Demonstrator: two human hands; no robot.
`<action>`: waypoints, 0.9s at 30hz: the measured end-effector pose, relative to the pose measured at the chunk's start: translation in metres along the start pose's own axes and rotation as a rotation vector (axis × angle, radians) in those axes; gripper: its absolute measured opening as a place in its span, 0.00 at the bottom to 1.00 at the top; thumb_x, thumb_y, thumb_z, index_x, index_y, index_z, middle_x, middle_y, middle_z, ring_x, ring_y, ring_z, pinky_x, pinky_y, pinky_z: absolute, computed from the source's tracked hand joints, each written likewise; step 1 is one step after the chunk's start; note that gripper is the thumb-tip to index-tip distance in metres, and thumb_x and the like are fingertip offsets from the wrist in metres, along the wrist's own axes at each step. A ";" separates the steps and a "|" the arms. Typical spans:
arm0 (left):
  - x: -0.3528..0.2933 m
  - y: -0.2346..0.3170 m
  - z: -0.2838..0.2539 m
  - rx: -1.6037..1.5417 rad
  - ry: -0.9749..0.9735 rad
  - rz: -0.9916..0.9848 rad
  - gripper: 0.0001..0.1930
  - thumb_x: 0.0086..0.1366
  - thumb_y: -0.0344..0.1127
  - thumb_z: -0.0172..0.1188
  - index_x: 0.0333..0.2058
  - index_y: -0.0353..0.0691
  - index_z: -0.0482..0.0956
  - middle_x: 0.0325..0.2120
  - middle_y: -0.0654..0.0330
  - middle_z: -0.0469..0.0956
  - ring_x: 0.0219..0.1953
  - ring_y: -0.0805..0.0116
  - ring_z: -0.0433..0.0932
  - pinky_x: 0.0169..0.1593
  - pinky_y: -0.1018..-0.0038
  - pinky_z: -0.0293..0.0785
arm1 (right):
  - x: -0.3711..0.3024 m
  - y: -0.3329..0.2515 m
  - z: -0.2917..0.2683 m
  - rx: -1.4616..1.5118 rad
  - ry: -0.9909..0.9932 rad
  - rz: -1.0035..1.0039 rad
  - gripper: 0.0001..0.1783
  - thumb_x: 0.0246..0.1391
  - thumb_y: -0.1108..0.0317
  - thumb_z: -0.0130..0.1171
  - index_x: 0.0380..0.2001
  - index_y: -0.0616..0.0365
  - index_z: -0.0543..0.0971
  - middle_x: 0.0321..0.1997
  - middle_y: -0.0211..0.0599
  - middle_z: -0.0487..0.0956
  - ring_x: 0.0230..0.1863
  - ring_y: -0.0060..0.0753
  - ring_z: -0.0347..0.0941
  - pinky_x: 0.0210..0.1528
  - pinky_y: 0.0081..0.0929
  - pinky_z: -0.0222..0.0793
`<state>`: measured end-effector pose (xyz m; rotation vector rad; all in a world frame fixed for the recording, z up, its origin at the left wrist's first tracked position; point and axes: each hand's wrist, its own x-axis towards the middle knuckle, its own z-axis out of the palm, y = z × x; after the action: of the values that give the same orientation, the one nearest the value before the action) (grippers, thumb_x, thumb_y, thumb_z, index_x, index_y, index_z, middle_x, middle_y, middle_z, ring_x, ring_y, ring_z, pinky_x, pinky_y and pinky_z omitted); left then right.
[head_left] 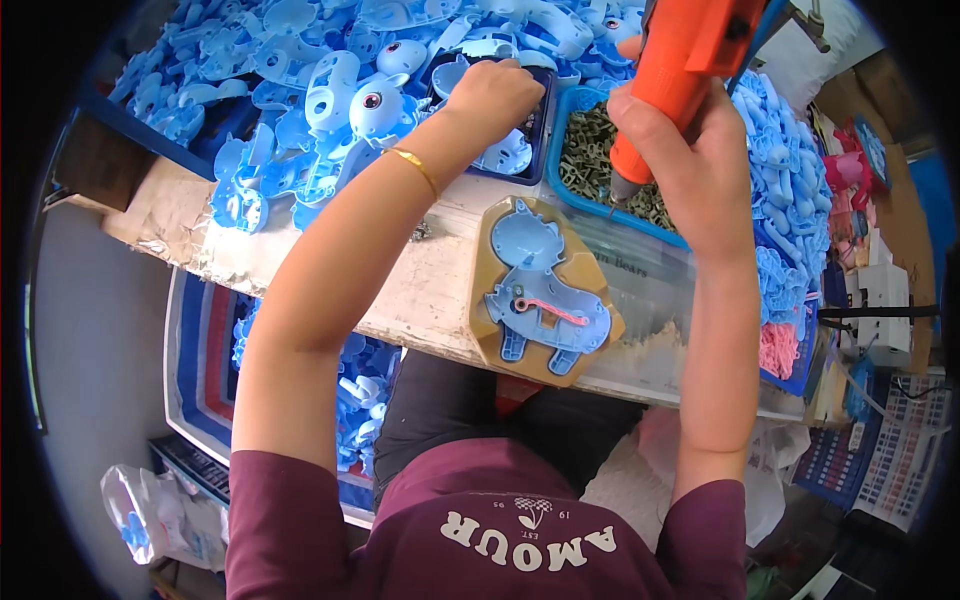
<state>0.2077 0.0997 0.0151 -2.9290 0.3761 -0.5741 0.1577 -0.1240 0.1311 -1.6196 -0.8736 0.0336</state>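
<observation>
My right hand [690,165] is wrapped round an orange electric screwdriver [668,88], its tip pointing down over a light-blue basket [562,205] of small dull-green metal-looking parts [588,150]. My left hand [497,100] reaches into a dark-blue tray [540,172] holding blue plastic pieces; its fingers point down and are mostly hidden. In front of me, at the table's near edge, a tan holding block [483,330] carries an animal-shaped blue toy half-shell [545,312], hollow side up. Inside the shell lie a pink strip [556,312] and a small dark round part.
Blue toy shells [250,70] are heaped across the back and left of the table [400,290]. More blue pieces [785,170] pile up on the right, beside pink strips [778,350]. Below the table at left stands a lined bin [195,350] with blue parts.
</observation>
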 end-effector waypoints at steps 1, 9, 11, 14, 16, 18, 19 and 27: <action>-0.005 0.001 -0.002 -0.013 0.068 0.033 0.04 0.61 0.35 0.63 0.31 0.45 0.86 0.34 0.61 0.85 0.44 0.60 0.83 0.45 0.67 0.80 | 0.000 0.001 0.000 0.005 0.019 -0.036 0.24 0.60 0.66 0.64 0.56 0.64 0.72 0.43 0.33 0.78 0.34 0.19 0.76 0.31 0.21 0.75; -0.018 -0.006 -0.001 0.005 0.112 0.075 0.06 0.62 0.40 0.63 0.34 0.47 0.84 0.33 0.63 0.83 0.43 0.63 0.82 0.42 0.66 0.80 | 0.001 0.001 0.000 0.032 -0.076 0.003 0.25 0.58 0.62 0.67 0.54 0.63 0.74 0.39 0.31 0.78 0.33 0.17 0.73 0.34 0.21 0.73; -0.020 -0.003 -0.005 0.023 0.133 0.059 0.06 0.64 0.41 0.62 0.34 0.48 0.82 0.32 0.63 0.83 0.43 0.63 0.82 0.41 0.65 0.81 | 0.000 0.003 0.004 0.060 -0.045 -0.022 0.26 0.56 0.58 0.70 0.52 0.62 0.76 0.32 0.27 0.77 0.30 0.15 0.71 0.32 0.20 0.70; -0.026 0.005 -0.023 -0.099 0.148 0.065 0.06 0.63 0.40 0.61 0.34 0.47 0.80 0.31 0.64 0.81 0.42 0.63 0.81 0.38 0.64 0.81 | -0.003 0.004 0.005 0.065 -0.034 -0.045 0.25 0.56 0.60 0.69 0.52 0.62 0.76 0.33 0.29 0.78 0.29 0.16 0.72 0.32 0.19 0.70; -0.042 0.020 -0.034 -0.193 0.216 0.084 0.06 0.63 0.41 0.62 0.34 0.47 0.79 0.31 0.64 0.80 0.41 0.63 0.81 0.37 0.65 0.80 | -0.006 0.004 0.006 0.153 -0.048 -0.057 0.23 0.57 0.64 0.66 0.52 0.63 0.76 0.33 0.29 0.79 0.30 0.17 0.73 0.34 0.19 0.70; -0.063 0.041 -0.046 -0.298 0.307 0.139 0.10 0.61 0.43 0.65 0.34 0.46 0.77 0.31 0.65 0.77 0.39 0.65 0.79 0.33 0.69 0.79 | -0.012 -0.008 0.003 0.174 -0.096 0.019 0.24 0.55 0.66 0.62 0.54 0.65 0.74 0.35 0.32 0.80 0.33 0.21 0.75 0.38 0.22 0.71; -0.074 0.051 -0.051 -0.307 0.323 0.172 0.10 0.59 0.44 0.66 0.34 0.47 0.76 0.31 0.66 0.76 0.39 0.66 0.78 0.32 0.70 0.79 | -0.015 -0.013 0.002 0.196 -0.148 0.092 0.26 0.53 0.69 0.57 0.55 0.67 0.73 0.37 0.35 0.80 0.37 0.25 0.77 0.42 0.25 0.73; -0.129 0.107 -0.070 -0.433 0.305 0.137 0.11 0.57 0.40 0.68 0.35 0.46 0.77 0.31 0.66 0.75 0.39 0.67 0.77 0.35 0.71 0.77 | -0.043 -0.020 0.025 0.356 -0.084 0.110 0.29 0.46 0.66 0.56 0.52 0.72 0.73 0.30 0.35 0.79 0.29 0.22 0.74 0.34 0.21 0.70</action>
<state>0.0416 0.0261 0.0151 -3.1766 0.8227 -1.0384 0.1046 -0.1274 0.1232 -1.3367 -0.7905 0.3190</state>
